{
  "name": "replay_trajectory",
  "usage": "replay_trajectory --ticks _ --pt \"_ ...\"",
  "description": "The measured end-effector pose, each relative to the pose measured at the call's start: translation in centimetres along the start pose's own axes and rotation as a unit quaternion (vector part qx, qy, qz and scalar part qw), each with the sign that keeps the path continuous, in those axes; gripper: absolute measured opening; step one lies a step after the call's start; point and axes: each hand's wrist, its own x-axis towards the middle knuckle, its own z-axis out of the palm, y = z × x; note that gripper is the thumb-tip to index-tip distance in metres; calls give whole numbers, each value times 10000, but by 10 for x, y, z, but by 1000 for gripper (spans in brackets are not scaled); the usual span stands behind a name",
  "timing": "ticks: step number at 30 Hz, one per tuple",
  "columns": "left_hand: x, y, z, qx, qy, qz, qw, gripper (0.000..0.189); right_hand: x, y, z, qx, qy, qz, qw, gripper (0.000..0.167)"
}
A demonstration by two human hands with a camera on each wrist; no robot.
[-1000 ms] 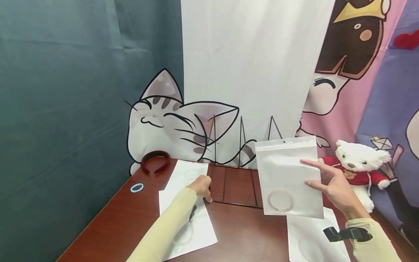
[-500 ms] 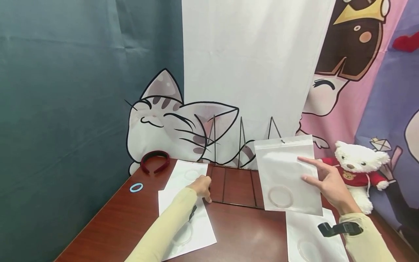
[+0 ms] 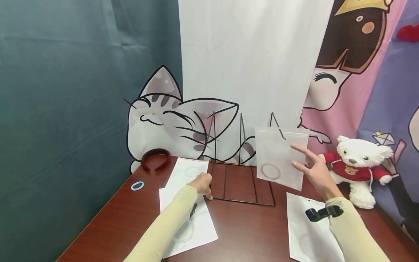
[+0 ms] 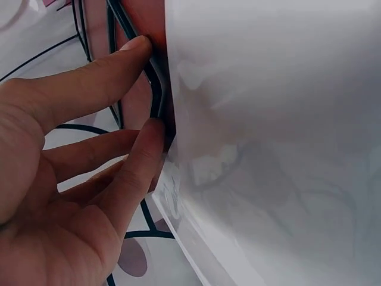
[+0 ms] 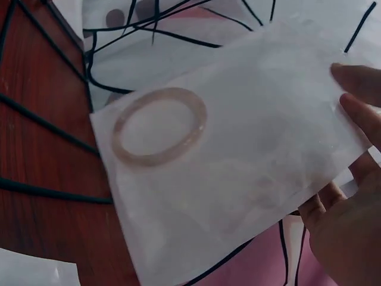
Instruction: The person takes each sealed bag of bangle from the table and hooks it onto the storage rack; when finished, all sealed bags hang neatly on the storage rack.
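My left hand (image 3: 203, 185) holds the left side of a black wire display rack (image 3: 225, 182) down on the table; in the left wrist view, thumb and fingers meet its bent wire (image 4: 156, 89). Between thumb and fingers, my right hand (image 3: 317, 174) grips the right edge of a white translucent zip bag (image 3: 281, 153). A pale ring like a bangle (image 5: 159, 126) shows through the bag. The rack's rightmost prong (image 3: 277, 125) passes through the bag's top, its tip showing in front. The other two prongs carry no bag.
Two more white bags, one farther back (image 3: 186, 171) and one nearer (image 3: 196, 229), overlap beneath my left arm. Another bag (image 3: 307, 229) lies at right. A dark red headband (image 3: 156, 156) and a light blue ring (image 3: 137, 186) lie left; a white teddy bear (image 3: 356, 171) sits right.
My right hand has moved the bag back and slightly left along the right prong, so more of the prong now sticks out in front. My left hand stays on the rack.
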Motion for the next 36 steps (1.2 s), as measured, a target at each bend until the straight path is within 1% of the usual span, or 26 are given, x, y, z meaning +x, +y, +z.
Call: replay_trajectory --ticks 3,4,6,14,23,24,28,30,31,33,36 --pt "1 -1 0 24 48 23 10000 43 10 -1 2 -121 -64 206 9997 62" --pt "-4 5 -4 -8 9 -67 10000 42 12 -1 3 -167 -101 268 9995 62" --pt "-3 5 -4 -10 50 -34 10000 43 17 -1 4 -188 -148 364 9991 64" --pt "-8 6 -3 41 122 6 9999 44 40 2 12 -296 -338 573 9973 69" --pt "-6 5 -1 157 196 119 9996 44 63 8 21 72 -430 813 9957 75" --pt "-6 4 -1 153 200 126 9996 44 63 4 23 112 -420 836 9955 75" --pt "-7 4 -1 117 182 97 9997 44 66 7 28 128 -370 804 9960 73" --pt "-7 4 0 120 170 83 9997 44 67 9 29 148 -370 767 9963 71" --pt "-7 4 0 140 169 86 9997 45 67 14 29 166 -369 768 9962 71" --pt "-7 4 0 159 169 104 9997 45 66 17 28 256 -344 806 9958 74" --pt "-6 4 -1 176 188 113 9996 45 62 19 24 246 -337 943 9947 78"
